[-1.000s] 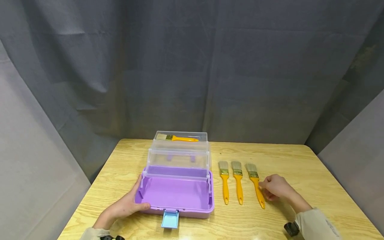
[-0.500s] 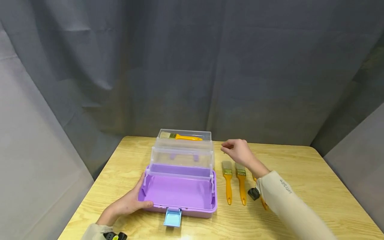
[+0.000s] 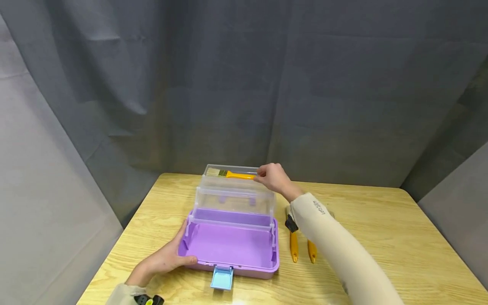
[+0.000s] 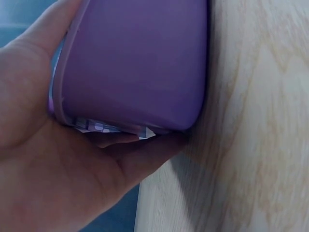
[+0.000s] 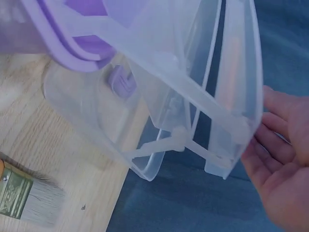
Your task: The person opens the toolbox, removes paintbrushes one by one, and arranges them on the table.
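A purple tool box (image 3: pixel 228 245) stands on the table with its clear tiered trays raised and a light blue latch (image 3: pixel 222 277) hanging down in front. My left hand (image 3: pixel 165 256) grips its left front corner, thumb on the front rim, fingers along the side wall (image 4: pixel 135 63). At the back, my right hand (image 3: pixel 273 177) holds the right end of the top clear tray (image 3: pixel 232 182); the right wrist view shows fingers against that tray's outer wall, tips partly hidden. Inside that tray lies a paintbrush (image 3: pixel 238 175) with a yellow handle, its end covered by the right fingers.
Two more yellow-handled paintbrushes, a nearer one (image 3: pixel 293 248) and another (image 3: pixel 311 251), lie right of the box, partly under the right sleeve (image 3: pixel 335 241). A bristle tip (image 3: pixel 331 214) shows past the sleeve. A grey curtain (image 3: pixel 244 84) hangs behind the wooden table (image 3: pixel 381 228).
My right hand has left the rightmost paintbrush, crossed over the brushes to the left and back, and reached the top tray. My left hand stays on the box. The view has shifted slightly.
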{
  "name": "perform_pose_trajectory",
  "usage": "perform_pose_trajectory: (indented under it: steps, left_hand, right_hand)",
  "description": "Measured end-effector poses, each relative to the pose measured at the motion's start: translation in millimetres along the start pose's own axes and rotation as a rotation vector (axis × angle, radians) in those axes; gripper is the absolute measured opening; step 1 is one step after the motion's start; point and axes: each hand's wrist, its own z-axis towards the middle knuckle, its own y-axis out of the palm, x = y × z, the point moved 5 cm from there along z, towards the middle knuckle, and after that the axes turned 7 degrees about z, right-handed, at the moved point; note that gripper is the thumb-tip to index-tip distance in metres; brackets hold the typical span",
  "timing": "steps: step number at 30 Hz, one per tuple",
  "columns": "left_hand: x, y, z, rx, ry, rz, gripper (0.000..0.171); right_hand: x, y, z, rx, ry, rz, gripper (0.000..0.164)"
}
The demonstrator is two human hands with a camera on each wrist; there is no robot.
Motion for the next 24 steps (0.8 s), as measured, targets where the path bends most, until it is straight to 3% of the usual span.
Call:
perform_pose_trajectory:
  steps: [6,9,14,24]
  left_hand:
    - [0.5,0.8,-2.1,-0.008,-0.005,0.009,0.119]
    - [0.8,2.2,-2.1,-0.008,-0.004,0.009,0.118]
    - [1.7,3.6,-2.1,-0.002,-0.010,0.014,0.117]
    - [1.6,0.9,-1.0,-0.006,0.017,0.000,0.119]
  right_hand:
    - [3.8,17.4,5.8,-0.127,0.058,-0.087,0.026]
    - [5.1,21.4,6.1,-0.129,0.075,-0.133,0.030]
    - [6.0,24.1,6.8,-0.106,0.067,-0.161,0.021]
    - [6.4,23.2,8.2,-0.114,0.089,-0.060,0.030]
